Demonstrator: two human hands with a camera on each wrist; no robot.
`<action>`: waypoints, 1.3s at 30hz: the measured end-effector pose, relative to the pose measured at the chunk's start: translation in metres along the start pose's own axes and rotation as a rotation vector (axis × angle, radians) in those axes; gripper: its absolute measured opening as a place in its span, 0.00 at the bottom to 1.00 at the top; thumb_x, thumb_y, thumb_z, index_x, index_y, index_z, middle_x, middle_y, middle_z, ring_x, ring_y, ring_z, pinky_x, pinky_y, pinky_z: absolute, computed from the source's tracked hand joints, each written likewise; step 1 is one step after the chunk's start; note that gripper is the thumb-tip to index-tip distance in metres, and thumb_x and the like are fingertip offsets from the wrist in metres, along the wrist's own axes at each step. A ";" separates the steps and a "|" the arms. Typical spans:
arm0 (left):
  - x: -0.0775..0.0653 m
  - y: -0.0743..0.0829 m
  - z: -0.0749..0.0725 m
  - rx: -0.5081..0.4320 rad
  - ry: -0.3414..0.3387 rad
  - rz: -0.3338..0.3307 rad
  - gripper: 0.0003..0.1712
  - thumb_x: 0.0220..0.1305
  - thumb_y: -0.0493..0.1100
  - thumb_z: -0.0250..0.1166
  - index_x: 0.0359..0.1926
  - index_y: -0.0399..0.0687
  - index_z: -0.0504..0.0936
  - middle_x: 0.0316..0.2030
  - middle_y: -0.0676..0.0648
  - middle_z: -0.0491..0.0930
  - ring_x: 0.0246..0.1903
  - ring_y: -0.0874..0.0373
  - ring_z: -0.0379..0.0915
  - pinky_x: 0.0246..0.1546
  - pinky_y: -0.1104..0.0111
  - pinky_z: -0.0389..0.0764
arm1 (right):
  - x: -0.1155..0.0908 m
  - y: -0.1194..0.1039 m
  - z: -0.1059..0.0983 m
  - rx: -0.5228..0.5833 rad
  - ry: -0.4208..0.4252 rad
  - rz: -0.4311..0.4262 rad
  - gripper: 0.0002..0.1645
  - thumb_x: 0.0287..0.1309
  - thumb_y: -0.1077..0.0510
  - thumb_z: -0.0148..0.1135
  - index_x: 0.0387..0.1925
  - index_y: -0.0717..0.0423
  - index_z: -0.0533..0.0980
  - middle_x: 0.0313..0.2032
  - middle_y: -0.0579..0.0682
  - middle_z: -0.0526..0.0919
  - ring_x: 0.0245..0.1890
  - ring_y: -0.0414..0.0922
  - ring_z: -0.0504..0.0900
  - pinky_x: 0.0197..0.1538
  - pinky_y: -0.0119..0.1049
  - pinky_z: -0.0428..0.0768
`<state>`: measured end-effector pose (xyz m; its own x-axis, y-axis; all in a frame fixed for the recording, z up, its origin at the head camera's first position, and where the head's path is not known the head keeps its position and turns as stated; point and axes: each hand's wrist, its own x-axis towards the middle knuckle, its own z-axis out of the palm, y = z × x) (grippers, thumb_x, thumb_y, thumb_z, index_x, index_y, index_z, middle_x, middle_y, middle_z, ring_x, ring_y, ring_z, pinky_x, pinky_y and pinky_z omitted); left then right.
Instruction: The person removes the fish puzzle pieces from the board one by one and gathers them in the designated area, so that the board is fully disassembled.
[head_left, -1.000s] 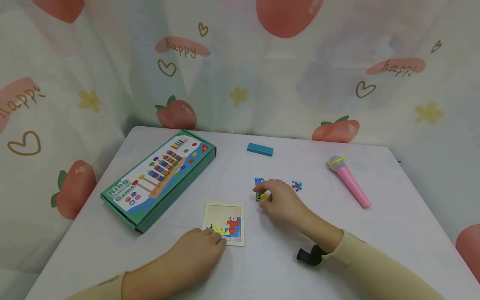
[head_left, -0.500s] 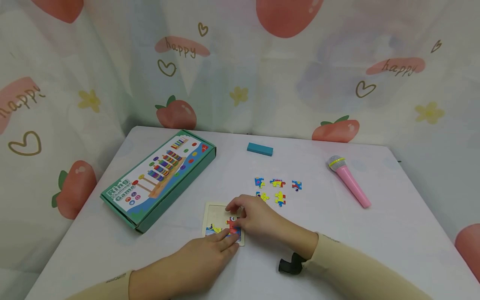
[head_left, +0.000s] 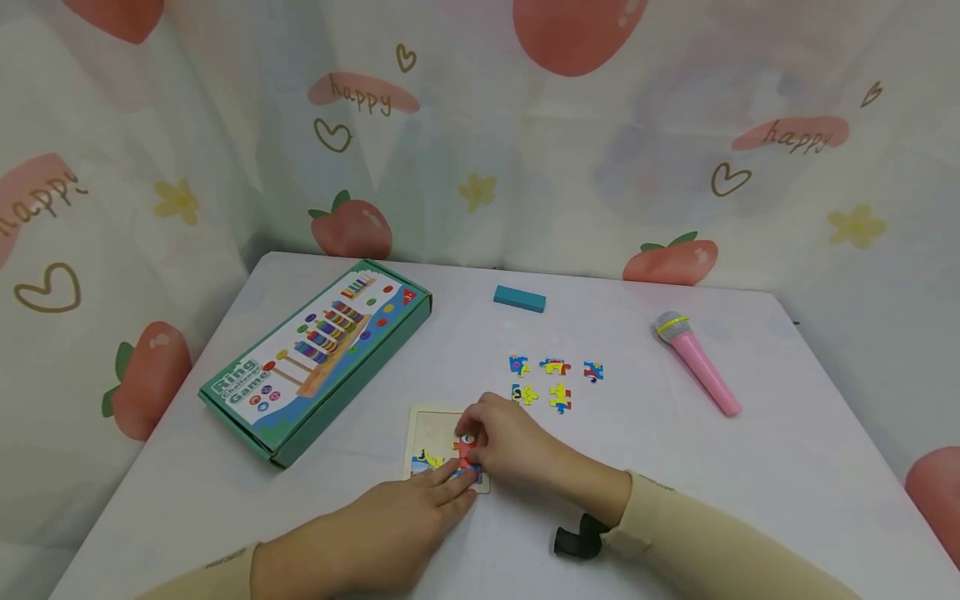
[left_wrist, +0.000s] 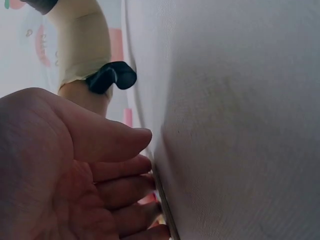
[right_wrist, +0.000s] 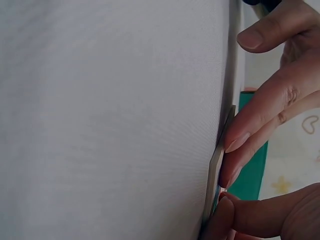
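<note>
In the head view a pale wooden puzzle tray [head_left: 411,433] lies flat near the middle of the table, with several coloured pieces set in its lower part. My left hand [head_left: 401,521] rests its extended fingers on the tray's lower edge. My right hand [head_left: 513,442] is over the tray's right side, thumb and index finger curled about a red puzzle piece [head_left: 462,447] in it. Behind that hand, several loose puzzle pieces [head_left: 558,397] lie in two rows. In the right wrist view, fingertips of both hands meet the tray [right_wrist: 215,167], seen edge-on; the pinched piece is mostly hidden.
A green ring game box [head_left: 322,358] lies at the left. A teal block [head_left: 520,298] is at the back, and a pink toy microphone [head_left: 701,367] lies at the right. A black bent tube [head_left: 579,540] sits by my right cuff.
My right hand has come from the loose pieces leftward and nearer, down to the tray, uncovering those pieces. My left hand has shifted slightly right, its fingers straightening over the tray's lower edge.
</note>
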<state>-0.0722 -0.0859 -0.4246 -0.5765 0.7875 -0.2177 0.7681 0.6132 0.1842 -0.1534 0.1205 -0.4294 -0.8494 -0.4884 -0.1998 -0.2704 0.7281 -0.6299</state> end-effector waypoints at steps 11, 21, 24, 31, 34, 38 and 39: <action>-0.001 -0.006 -0.002 -0.072 -0.045 0.006 0.32 0.78 0.46 0.60 0.80 0.52 0.71 0.84 0.53 0.60 0.84 0.52 0.55 0.76 0.58 0.73 | -0.001 0.002 0.001 0.033 -0.003 -0.031 0.18 0.57 0.67 0.78 0.43 0.47 0.81 0.40 0.46 0.79 0.39 0.42 0.78 0.38 0.29 0.81; -0.001 -0.006 0.001 -0.027 0.009 0.020 0.32 0.75 0.43 0.62 0.77 0.50 0.74 0.82 0.51 0.65 0.83 0.51 0.60 0.74 0.61 0.76 | 0.001 0.007 -0.002 0.126 0.011 -0.041 0.11 0.65 0.67 0.71 0.39 0.45 0.85 0.34 0.44 0.80 0.37 0.43 0.78 0.37 0.30 0.77; -0.001 -0.006 0.001 -0.017 0.020 0.018 0.32 0.74 0.42 0.63 0.77 0.50 0.75 0.82 0.51 0.66 0.82 0.51 0.61 0.74 0.61 0.76 | 0.002 0.007 -0.003 0.127 0.019 -0.047 0.11 0.65 0.67 0.71 0.38 0.45 0.86 0.33 0.42 0.80 0.38 0.43 0.78 0.38 0.30 0.78; 0.001 -0.006 0.000 -0.032 -0.006 0.005 0.33 0.72 0.43 0.64 0.77 0.52 0.75 0.82 0.52 0.65 0.82 0.52 0.61 0.74 0.61 0.77 | 0.003 0.009 -0.007 0.096 0.003 -0.051 0.13 0.64 0.67 0.73 0.38 0.44 0.86 0.34 0.41 0.82 0.39 0.42 0.78 0.40 0.30 0.79; 0.001 -0.006 -0.002 -0.040 -0.024 -0.002 0.33 0.73 0.44 0.64 0.78 0.53 0.74 0.82 0.53 0.65 0.83 0.52 0.61 0.74 0.60 0.77 | 0.003 0.009 -0.008 0.097 -0.006 -0.047 0.12 0.63 0.67 0.74 0.38 0.44 0.87 0.35 0.41 0.83 0.39 0.42 0.79 0.40 0.29 0.80; 0.002 -0.007 -0.003 -0.052 -0.051 -0.011 0.33 0.74 0.45 0.64 0.78 0.54 0.74 0.82 0.54 0.64 0.83 0.52 0.59 0.74 0.59 0.77 | 0.002 0.010 -0.010 0.145 -0.022 -0.017 0.11 0.63 0.67 0.74 0.38 0.46 0.88 0.33 0.43 0.84 0.36 0.43 0.80 0.36 0.30 0.81; 0.002 -0.007 -0.003 -0.054 -0.055 -0.012 0.33 0.74 0.45 0.64 0.78 0.54 0.73 0.83 0.54 0.64 0.83 0.52 0.59 0.74 0.59 0.77 | 0.002 0.010 -0.011 0.164 -0.027 -0.006 0.11 0.63 0.67 0.74 0.38 0.46 0.88 0.33 0.43 0.84 0.35 0.43 0.80 0.35 0.30 0.82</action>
<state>-0.0793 -0.0887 -0.4236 -0.5683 0.7766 -0.2719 0.7442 0.6261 0.2327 -0.1631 0.1321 -0.4279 -0.8350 -0.5067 -0.2147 -0.1955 0.6378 -0.7450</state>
